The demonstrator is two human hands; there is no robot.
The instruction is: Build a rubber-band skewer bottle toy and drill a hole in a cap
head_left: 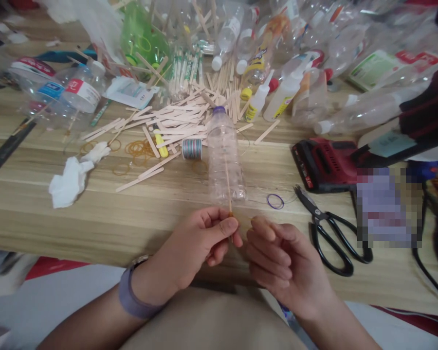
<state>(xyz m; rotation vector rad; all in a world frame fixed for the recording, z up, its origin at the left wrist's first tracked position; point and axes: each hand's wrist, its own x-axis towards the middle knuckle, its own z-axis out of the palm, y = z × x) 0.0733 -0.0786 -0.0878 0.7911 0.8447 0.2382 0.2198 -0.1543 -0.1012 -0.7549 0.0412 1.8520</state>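
Observation:
My left hand [213, 233] pinches a thin wooden stick [228, 180] near its lower end, thumb on top. A rubber band [231, 214] is wound on the stick just above the thumb. From there a faint yellowish strand runs to my right hand [277, 253], whose thumb and forefinger are pinched on it; it looks like part of the rubber band. Beyond the hands a clear plastic bottle [221, 131] with a purple cap lies on the table, the stick's upper part in front of it. To the right lie a purple ring [275, 201] and black-handled scissors [326, 218].
Loose craft sticks [182, 116] spread across the middle, with a thread spool [191, 149], a yellow marker [162, 146] and rubber bands [140, 149]. Glue bottles [257, 99] and many plastic bottles stand behind. A red battery tool [324, 163] is at right, crumpled tissue [69, 182] at left.

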